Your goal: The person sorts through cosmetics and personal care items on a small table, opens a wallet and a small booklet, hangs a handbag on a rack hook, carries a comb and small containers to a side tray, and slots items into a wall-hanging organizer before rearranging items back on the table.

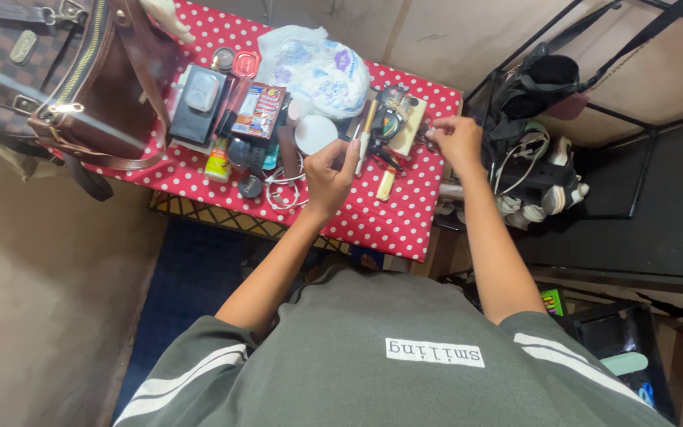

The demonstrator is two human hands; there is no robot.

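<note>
- the left hand (332, 170) is curled narrow, thumb and fingers pinched on a slim white and gold pencil (364, 136) that stands up out of the grip toward the far side.
- the right hand (457, 139) is loosely closed at the right edge of the table, fingertips pinching something small and dark; what it is cannot be told.
- the table (405, 221) wears a red cloth with white dots, smooth and flat.
- just far of the left hand lies a round white lid (315, 134), and beyond it a crumpled white plastic bag (318, 67).
- a black round compact (389, 122) sits between the two hands, on a pale flat card.
- a glossy brown leather handbag (104, 95) stands far left, well apart from both hands.
- a small yellow tube (386, 185) lies near, to the right of the left hand.
</note>
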